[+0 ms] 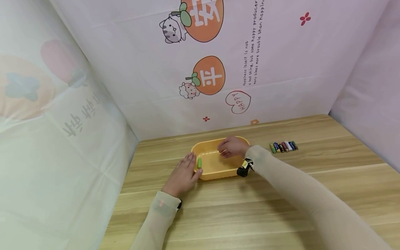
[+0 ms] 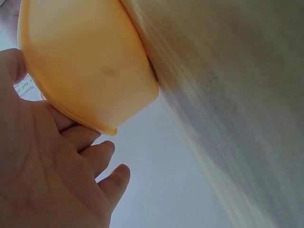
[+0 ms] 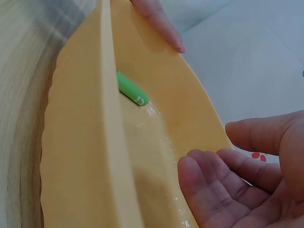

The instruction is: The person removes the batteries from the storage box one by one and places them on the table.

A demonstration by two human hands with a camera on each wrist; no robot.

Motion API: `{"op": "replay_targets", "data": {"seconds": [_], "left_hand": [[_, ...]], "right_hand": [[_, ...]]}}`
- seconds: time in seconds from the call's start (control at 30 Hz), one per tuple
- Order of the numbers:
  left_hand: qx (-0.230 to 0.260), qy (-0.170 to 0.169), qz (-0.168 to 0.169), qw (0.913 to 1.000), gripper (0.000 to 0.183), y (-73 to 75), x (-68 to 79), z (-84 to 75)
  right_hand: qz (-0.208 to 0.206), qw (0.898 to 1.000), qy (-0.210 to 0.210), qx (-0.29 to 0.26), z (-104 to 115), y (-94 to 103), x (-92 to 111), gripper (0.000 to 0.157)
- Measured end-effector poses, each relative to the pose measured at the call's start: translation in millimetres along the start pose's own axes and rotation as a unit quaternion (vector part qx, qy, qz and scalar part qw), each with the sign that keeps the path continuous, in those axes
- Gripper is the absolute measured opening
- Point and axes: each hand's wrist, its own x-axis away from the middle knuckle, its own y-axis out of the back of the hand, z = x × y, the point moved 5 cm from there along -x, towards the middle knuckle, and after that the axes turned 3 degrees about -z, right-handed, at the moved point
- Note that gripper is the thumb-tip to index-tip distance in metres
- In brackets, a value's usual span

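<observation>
A yellow plastic basin (image 1: pixel 215 174) sits on the wooden table, and a green battery (image 1: pixel 199 163) lies inside it by the left wall. My left hand (image 1: pixel 183 175) rests on the basin's left rim with fingers extended; its fingertips (image 2: pixel 80 135) touch the rim from outside. Over the basin's right half hovers my right hand (image 1: pixel 232 147), its fingers loosely bent and holding nothing. The right wrist view shows the same battery (image 3: pixel 133 89) on the basin floor, away from the right fingers (image 3: pixel 199 178).
Several batteries (image 1: pixel 283 147) of different colours lie in a row on the table (image 1: pixel 243 215), right of the basin. Printed white cloth (image 1: pixel 156 86) hangs behind the table, with more cloth on both sides.
</observation>
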Motion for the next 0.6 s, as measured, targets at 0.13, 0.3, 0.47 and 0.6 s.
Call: {"op": "replay_targets", "data": {"seconds": [0.13,0.3,0.47,0.6], "left_hand": [[-0.001,-0.004,-0.003,1.0000,0.070,0.1,-0.3,0.6],[0.003,-0.006,-0.007,1.0000,0.070,1.0,-0.5,0.4],[0.002,-0.007,-0.008,0.9999,0.070,1.0,-0.1,0.3],[0.004,-0.009,-0.006,0.9999,0.069,1.4,-0.3,-1.4]], "right_hand": [[0.008,1.000,-0.001,0.010,3,-7.4,0,0.032],[0.012,1.000,0.000,0.015,7,-14.9,1,0.031],[0.023,1.000,0.002,0.021,9,-24.3,-3,0.033],[0.030,0.999,0.002,0.016,9,-33.1,-10,0.033]]}}
